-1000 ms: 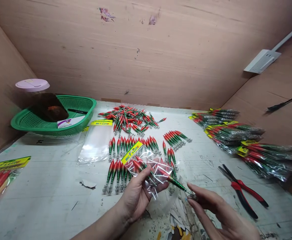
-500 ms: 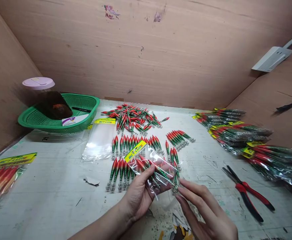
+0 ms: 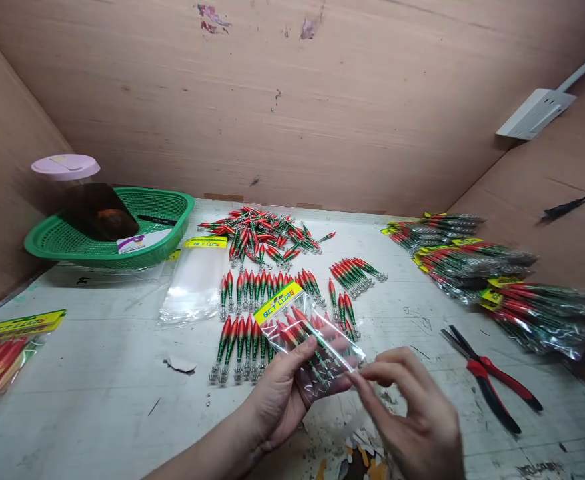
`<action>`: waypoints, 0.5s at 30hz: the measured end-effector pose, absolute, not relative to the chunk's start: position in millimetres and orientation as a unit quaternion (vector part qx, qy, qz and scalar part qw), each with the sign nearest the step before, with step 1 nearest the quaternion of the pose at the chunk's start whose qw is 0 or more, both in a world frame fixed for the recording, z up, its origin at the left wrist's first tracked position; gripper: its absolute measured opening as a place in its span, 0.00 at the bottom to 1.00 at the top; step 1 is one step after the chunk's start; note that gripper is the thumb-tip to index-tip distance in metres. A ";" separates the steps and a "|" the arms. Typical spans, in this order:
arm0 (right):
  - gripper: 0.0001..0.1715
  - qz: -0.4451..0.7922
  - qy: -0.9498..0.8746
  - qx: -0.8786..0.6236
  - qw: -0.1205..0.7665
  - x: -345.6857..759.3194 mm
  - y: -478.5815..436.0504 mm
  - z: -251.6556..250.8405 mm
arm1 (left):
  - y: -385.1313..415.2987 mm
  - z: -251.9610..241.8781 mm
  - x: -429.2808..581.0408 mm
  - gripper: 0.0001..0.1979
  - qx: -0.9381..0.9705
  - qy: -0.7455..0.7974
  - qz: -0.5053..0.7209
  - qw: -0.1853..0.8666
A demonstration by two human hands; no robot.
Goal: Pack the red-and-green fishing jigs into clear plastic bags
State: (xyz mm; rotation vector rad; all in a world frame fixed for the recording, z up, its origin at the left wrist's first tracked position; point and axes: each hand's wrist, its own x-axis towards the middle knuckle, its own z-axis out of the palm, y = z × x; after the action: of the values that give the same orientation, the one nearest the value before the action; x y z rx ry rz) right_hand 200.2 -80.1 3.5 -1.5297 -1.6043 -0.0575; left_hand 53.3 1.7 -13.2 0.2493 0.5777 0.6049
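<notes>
My left hand (image 3: 282,393) holds a clear bag (image 3: 317,340) with a yellow header and several red and green lures inside, its thumb on top of the plastic. The thumb and index finger of my right hand (image 3: 407,407) pinch the bag's lower right corner. Behind the bag, rows of loose lures (image 3: 242,343) lie on the table, partly hidden by it. A loose heap of lures (image 3: 257,233) is farther back, and a small fanned group (image 3: 355,277) lies right of centre. Flat bags (image 3: 195,283) with yellow headers rest left of the rows.
A green basket (image 3: 172,250) at the left holds a pink-lidded cup (image 3: 66,167), a card and a pen. Filled bags (image 3: 532,310) are piled at the right, near red-handled pliers (image 3: 492,380). Another filled bag (image 3: 7,357) lies far left.
My right hand's fingers have closed onto the bag's corner. More lures now sit inside the bag, where one stuck out near its open end before. The view has shifted slightly.
</notes>
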 end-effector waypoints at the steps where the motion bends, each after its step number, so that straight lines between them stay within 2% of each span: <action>1: 0.04 -0.012 -0.634 -0.627 0.452 210.1 -76.8 4.0 | 3.4 -12.4 53.1 0.16 0.113 0.286 0.299 0.903; 3: 0.04 -0.003 -0.617 -0.656 0.434 234.6 -68.5 0.0 | 7.3 -10.2 52.5 0.15 0.098 0.304 0.312 0.895; 6: 0.04 0.054 -0.662 -0.672 0.326 268.3 -55.8 -17.1 | 12.1 -7.6 51.6 0.14 0.083 0.321 0.327 0.885; 8: 0.06 0.103 -0.685 -0.662 0.285 279.9 -49.2 -30.4 | 13.2 -7.4 51.2 0.14 0.080 0.323 0.326 0.885; 11: 0.08 0.111 -0.695 -0.654 0.277 281.2 -41.0 -44.5 | 12.5 -8.9 50.9 0.13 0.082 0.322 0.323 0.886; 15: 0.05 0.101 -0.709 -0.644 0.271 277.3 -34.7 -47.4 | 11.2 -10.8 51.2 0.13 0.083 0.320 0.319 0.888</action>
State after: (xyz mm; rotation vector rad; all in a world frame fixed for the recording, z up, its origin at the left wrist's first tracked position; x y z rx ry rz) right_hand 277.3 -34.7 -47.4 -1.7343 -1.9088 0.2725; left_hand 51.2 11.2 -10.8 0.1720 0.6660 0.6624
